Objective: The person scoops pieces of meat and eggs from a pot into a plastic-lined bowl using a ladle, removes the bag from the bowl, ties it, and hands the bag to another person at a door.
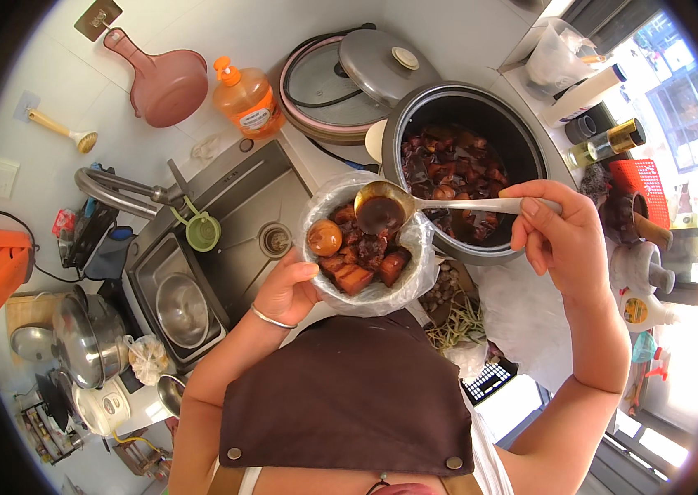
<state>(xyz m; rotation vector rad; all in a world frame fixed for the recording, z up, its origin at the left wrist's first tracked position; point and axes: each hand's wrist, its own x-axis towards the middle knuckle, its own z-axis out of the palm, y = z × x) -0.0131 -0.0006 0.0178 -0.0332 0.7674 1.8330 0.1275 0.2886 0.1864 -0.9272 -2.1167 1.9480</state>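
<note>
My left hand [287,289] grips the left side of a bowl lined with a clear plastic bag [415,276]. In it lie braised meat chunks [353,278] and a brown egg [325,238]. My right hand [555,227] is closed round the handle of a metal ladle [468,205]. The ladle's scoop, holding dark brown sauce [381,216], is over the far right part of the bowl. Just beyond, to the right, stands a deep dark cooking pot [522,140] with more meat and eggs in dark sauce [452,169].
A steel sink [241,198] with a curved faucet [109,194] lies to the left, a metal basin [182,309] in its side bowl. Behind are an orange soap bottle [248,99] and a pot lid [386,66]. Bottles [605,144] line the right sill. Green vegetables [458,326] sit below the pot.
</note>
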